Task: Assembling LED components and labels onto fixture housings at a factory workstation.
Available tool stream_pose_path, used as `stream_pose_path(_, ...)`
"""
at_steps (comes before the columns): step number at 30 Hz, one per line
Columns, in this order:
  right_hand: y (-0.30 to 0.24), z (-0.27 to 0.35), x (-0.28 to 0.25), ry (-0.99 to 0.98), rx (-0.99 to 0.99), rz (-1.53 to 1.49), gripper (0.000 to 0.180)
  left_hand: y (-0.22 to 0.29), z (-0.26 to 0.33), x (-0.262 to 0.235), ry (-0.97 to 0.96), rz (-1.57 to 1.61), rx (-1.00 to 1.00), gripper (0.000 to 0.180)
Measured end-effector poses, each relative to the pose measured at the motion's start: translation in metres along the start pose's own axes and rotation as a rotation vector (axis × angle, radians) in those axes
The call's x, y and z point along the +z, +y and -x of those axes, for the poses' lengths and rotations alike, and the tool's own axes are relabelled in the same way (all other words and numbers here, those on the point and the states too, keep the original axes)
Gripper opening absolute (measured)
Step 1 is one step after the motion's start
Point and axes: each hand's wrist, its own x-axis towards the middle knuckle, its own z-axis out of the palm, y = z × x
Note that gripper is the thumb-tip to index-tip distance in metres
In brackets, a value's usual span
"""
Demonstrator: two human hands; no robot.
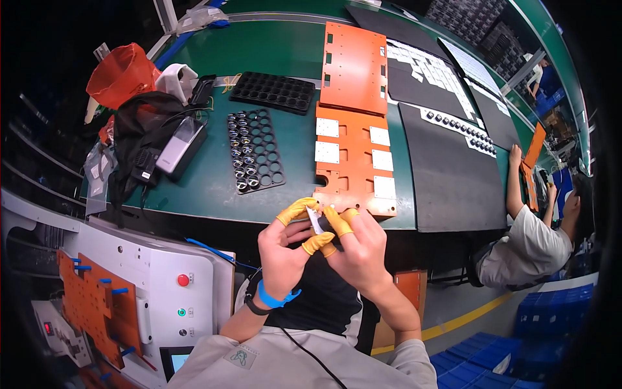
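At the table (207,188), both hands' fingers (297,211) pinching white piece (315,220), long axis steep, top leftward

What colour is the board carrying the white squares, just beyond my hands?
Orange; the board shows best in the head view.

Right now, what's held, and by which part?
The left hand pinches a small white piece, apparently by its edges. A dark part is at the right hand; its hold can't be told.
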Motion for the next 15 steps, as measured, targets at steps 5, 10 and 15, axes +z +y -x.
stream_pose_path(5,0.010,0.006,0.004,0.195,0.202,-0.119,0.041,-0.010,-0.005,-0.002,-0.052,0.141,0.041,0.053)
stream_pose_path(10,-0.006,0.006,0.010,0.268,0.175,-0.320,0.038,-0.023,-0.009,-0.013,-0.231,0.233,-0.189,0.030)
stream_pose_path(15,0.002,0.015,0.017,0.096,0.101,-0.311,0.046,-0.007,-0.014,-0.019,-0.133,0.197,-0.175,0.027)
